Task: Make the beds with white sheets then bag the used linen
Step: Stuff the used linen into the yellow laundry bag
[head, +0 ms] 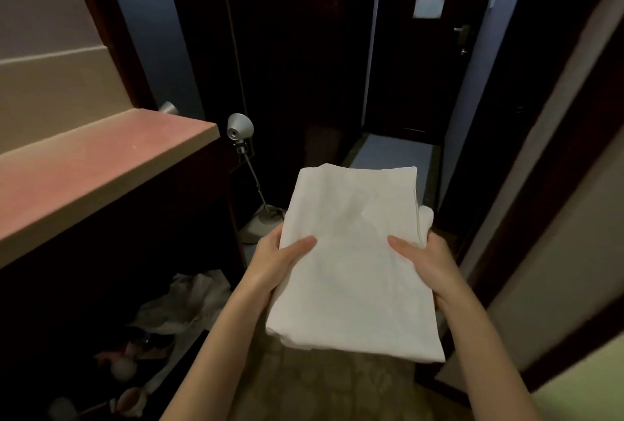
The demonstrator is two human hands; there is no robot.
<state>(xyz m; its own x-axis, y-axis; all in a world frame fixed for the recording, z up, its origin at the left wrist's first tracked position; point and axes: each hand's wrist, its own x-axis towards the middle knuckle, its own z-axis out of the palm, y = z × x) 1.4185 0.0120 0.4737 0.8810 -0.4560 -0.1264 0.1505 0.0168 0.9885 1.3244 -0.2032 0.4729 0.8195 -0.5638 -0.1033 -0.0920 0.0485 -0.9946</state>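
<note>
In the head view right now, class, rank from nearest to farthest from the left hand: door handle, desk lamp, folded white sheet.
1. Folded white sheet: gripped by the left hand.
2. Desk lamp: on the floor, ahead-left.
3. Door handle: far end of the hallway, right.

No text, label, brand or number can be read anywhere. A pale rectangular notice [429,7] hangs on the dark door [422,83] at the far end of the corridor, but it is too small and dim to make out any writing.
</note>
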